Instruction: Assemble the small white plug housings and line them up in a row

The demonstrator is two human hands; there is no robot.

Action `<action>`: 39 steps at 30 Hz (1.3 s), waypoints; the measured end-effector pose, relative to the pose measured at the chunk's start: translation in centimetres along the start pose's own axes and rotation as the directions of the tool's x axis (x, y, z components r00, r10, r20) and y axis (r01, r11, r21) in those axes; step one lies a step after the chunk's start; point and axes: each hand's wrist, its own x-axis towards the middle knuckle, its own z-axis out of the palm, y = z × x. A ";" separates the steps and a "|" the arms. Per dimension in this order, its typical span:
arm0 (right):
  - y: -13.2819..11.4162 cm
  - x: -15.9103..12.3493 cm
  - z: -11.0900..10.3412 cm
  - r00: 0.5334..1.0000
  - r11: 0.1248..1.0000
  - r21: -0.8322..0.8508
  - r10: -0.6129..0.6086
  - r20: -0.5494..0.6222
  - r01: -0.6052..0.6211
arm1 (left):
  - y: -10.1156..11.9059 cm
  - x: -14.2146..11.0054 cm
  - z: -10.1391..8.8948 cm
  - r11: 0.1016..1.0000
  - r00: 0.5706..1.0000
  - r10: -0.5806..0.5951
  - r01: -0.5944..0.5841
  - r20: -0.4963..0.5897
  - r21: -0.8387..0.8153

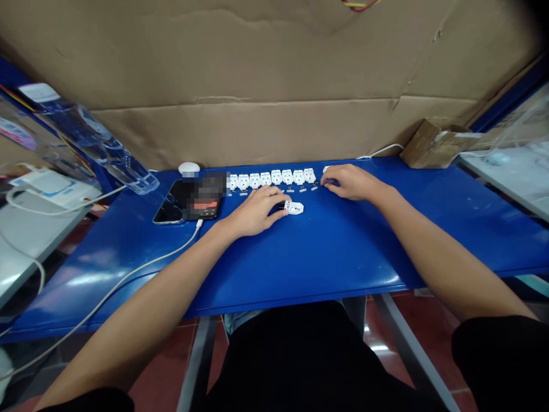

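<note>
**White piece point(294, 207) in left hand point(257, 212), right hand point(349, 182) near row end**

Left fingers pinch the white piece between thumb and fingertips; it sticks out past the tips, over the blue surface point(343, 252). Long axis runs roughly sideways, away from the left fingers to their right. Left hand clearly nearer, in contact. From the right fingers, that same piece lies leftward and closer to the person, well apart.

Right fingers curl down by a half-hidden white part point(326, 169); I can't say whether they grip it, just touch it or hold something smaller. Row of white pieces point(276, 177), about eight, runs beyond the left fingers and ends left of the right ones. Small metal parts point(302, 188) lie loose on the near side of the row, between the two hands and partly behind the left one.

Containers: cardboard box point(422, 150) to the right of the right fingers and farther back; inside not visible from here. Clear capped bottle point(96, 131) far left of the left fingers, looks to hold clear liquid. Two phones, one dark-screened point(168, 201), one cabled point(208, 212), lie left of the left fingers.
</note>
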 end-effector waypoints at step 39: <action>-9.8 0.6 0.2 0.938 0.484 0.835 0.073 -0.338 0.263 | 0.2 0.1 0.2 1.000 0.998 0.008 -0.009 -0.065 -0.010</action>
